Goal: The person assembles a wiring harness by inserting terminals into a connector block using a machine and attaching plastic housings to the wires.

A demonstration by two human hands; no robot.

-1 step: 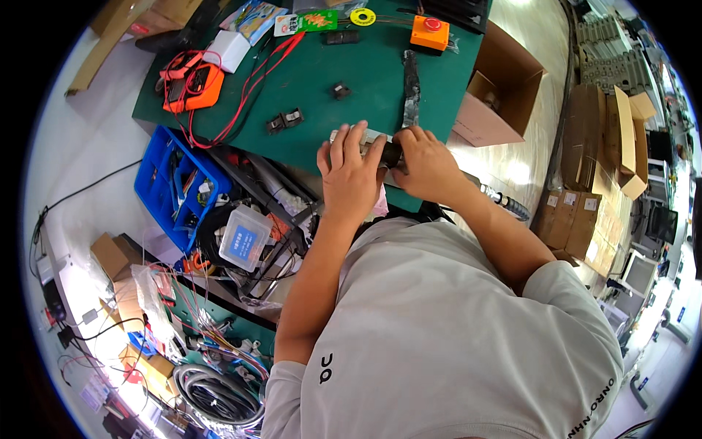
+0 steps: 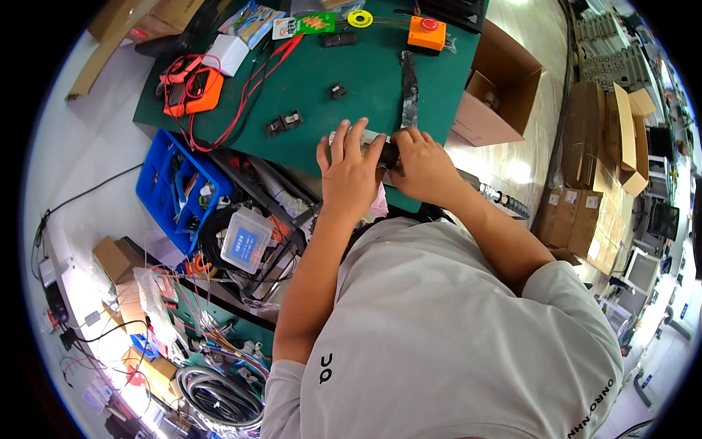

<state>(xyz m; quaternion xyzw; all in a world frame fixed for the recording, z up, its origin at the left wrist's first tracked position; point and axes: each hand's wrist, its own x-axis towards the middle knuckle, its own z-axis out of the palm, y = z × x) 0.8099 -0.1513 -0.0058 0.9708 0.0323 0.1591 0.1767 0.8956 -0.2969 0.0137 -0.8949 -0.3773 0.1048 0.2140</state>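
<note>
Near the front edge of the green table, my left hand (image 2: 351,172) rests its curved fingers over a dark cylindrical part (image 2: 390,155) with a silvery piece (image 2: 371,137) beside it. My right hand (image 2: 428,167) grips the same part from the right, fingers bent and closed. Most of the part is hidden under the hands, so its exact kind cannot be made out. Just beyond my right hand, a black strip (image 2: 409,91) lies lengthwise on the table. Small black blocks (image 2: 284,123) sit to the left, with another block (image 2: 337,91) farther off.
On the green table (image 2: 219,135) lie an orange meter with red leads (image 2: 199,91) and an orange box with a red button (image 2: 427,34). A blue divided bin (image 2: 172,194) and a clear-lidded box (image 2: 246,240) stand left below. An open carton (image 2: 504,95) is at right.
The whole view has shifted very slightly. Both hands keep their hold on the dark part.
</note>
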